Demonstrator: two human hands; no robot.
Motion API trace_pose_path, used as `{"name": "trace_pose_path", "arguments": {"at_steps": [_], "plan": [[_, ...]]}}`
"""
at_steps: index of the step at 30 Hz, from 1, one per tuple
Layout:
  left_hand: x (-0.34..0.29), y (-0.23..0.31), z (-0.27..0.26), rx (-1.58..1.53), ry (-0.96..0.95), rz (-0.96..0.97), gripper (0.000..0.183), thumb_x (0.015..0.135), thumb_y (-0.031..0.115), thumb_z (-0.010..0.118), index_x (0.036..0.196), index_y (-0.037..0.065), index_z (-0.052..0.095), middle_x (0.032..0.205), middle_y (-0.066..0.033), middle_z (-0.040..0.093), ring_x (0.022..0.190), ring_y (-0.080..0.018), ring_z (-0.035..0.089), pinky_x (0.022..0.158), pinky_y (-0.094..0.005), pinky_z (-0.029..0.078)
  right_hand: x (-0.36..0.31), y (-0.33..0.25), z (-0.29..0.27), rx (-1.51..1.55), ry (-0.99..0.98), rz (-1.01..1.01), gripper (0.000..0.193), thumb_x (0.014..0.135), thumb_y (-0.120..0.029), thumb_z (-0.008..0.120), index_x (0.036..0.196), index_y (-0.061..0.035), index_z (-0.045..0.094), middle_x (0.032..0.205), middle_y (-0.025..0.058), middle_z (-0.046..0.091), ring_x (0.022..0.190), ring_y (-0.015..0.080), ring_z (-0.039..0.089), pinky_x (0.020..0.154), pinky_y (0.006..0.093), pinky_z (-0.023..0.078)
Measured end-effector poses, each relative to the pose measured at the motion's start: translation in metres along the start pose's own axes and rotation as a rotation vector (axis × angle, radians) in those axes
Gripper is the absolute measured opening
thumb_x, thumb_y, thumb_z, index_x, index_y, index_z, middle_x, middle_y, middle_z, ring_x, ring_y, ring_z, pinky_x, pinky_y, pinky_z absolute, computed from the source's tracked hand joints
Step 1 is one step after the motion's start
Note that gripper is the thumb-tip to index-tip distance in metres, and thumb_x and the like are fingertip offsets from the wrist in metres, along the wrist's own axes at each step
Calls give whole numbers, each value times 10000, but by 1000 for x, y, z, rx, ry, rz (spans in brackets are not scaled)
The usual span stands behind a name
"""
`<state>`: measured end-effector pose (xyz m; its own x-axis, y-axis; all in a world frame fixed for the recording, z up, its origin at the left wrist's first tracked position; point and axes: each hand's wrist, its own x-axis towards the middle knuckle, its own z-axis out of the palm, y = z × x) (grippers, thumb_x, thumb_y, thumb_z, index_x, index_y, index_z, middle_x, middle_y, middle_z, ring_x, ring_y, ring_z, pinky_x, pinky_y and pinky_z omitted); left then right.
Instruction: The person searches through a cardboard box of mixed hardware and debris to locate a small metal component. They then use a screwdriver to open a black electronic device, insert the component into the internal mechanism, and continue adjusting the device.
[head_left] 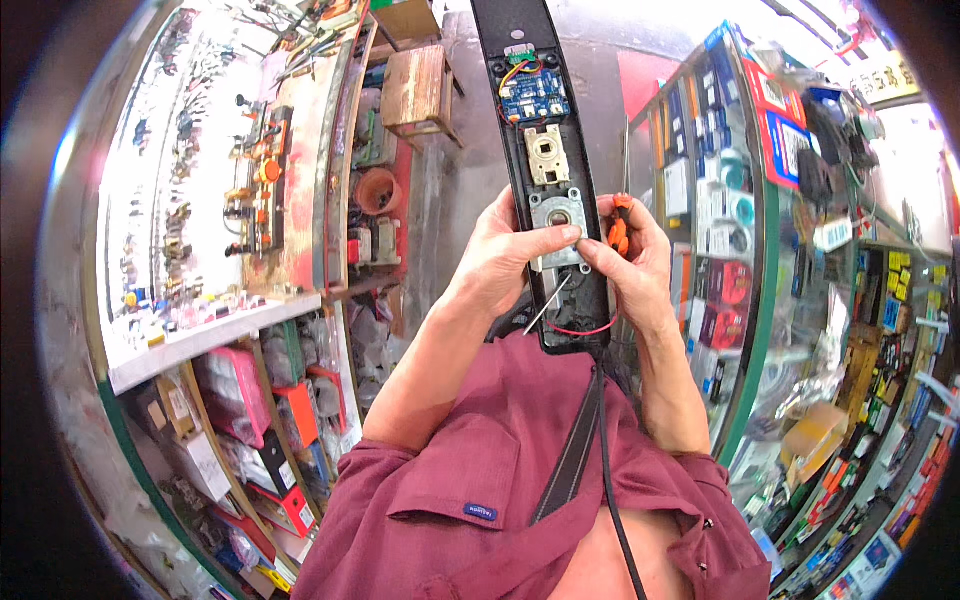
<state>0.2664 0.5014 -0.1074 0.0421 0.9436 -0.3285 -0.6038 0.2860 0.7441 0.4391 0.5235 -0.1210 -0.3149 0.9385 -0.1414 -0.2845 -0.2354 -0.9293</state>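
Upright before me is a long black lock housing (pixel 582 150), its inner side facing me. Around its left edge curls my left hand (pixel 485 258), with the thumb pressed on a grey metal plate (pixel 550 212) inside. My right hand (pixel 645 268) grips the right edge, and its thumb meets the same plate near the left thumb. An orange-and-black screwdriver (pixel 620 228) is tucked in the right fingers, its shaft pointing away. Farther up sit a cream metal bracket (pixel 547 155) and a blue circuit board (pixel 535 98). A thin metal rod (pixel 545 305) slants out below the plate.
At left, a workbench (pixel 305 190) carries an orange-and-black machine (pixel 268 172). Beyond it stand a wooden stool (pixel 417 88) and a brown pot (pixel 377 190). A glass display case (pixel 745 330) with boxed goods runs along the right. Shelves (pixel 270 430) fill the lower left.
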Motion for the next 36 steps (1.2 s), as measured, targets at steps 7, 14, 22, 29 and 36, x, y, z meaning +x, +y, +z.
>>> {"name": "trace_pose_path", "arguments": {"at_steps": [7,14,22,29,36], "plan": [[168,53,-20,41,-29,-27,439,823,-7,735,1249,-28,631,1164,-147,723,1055,-234,699,967,-380,531,169,-9,-18,2,4,23,465,810,-14,782,1227,-4,577,1156,27,613,1013,89,567,894,253,480],[328,157,-17,68,-104,-44,449,808,-76,712,1238,-39,588,1145,-152,709,1040,-241,695,944,-379,547,333,-53,-5,-47,49,-9,444,848,-38,774,1235,-31,557,940,-57,541,802,23,479,693,204,429],[515,204,19,122,-154,-156,473,803,-97,655,1267,-64,567,1191,-192,685,1076,-282,683,973,-417,545,491,-96,-49,-92,163,-98,447,836,-35,766,1222,-27,542,945,-46,513,756,30,411,657,202,378],[692,233,79,243,-203,-126,422,834,-33,629,1253,-65,592,1155,-195,693,1021,-307,698,932,-414,567,649,-138,-130,-72,204,-91,450,839,-97,772,1229,-28,559,1057,8,587,830,49,476,728,216,423],[850,260,161,249,-244,-207,486,850,14,656,1321,-51,556,1208,-165,675,1045,-277,693,888,-390,594,766,-206,-217,-155,347,-186,413,853,-208,776,1180,-32,595,816,-33,480,718,56,460,649,247,410]]}}
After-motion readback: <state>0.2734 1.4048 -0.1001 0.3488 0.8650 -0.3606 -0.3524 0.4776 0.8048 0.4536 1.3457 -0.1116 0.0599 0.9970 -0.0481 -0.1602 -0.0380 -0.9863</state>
